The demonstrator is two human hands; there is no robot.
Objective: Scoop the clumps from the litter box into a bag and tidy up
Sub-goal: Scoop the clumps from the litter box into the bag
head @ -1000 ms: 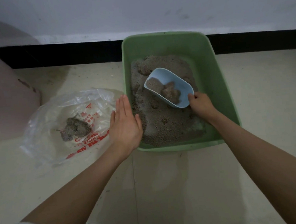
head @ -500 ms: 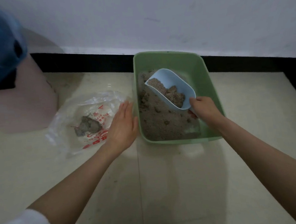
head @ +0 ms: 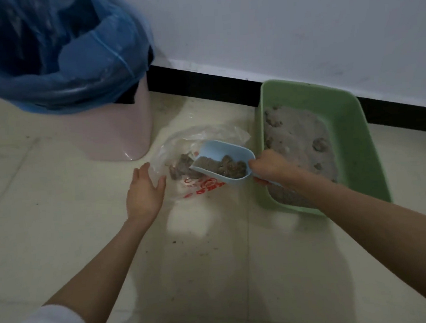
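The right hand (head: 268, 167) has its fingers curled tight round the handle of the pale blue scoop (head: 223, 162), which hangs loaded with grey clumps (head: 229, 169) over the clear plastic bag (head: 201, 147) lying on the floor, where more clumps already sit. The left hand (head: 143, 191) rests flat-fingered and spread at the bag's near edge. Just right stands the green litter box (head: 351, 136) against the wall, and a pink bin (head: 119, 127) with a blue liner (head: 48, 59) stands to the left.
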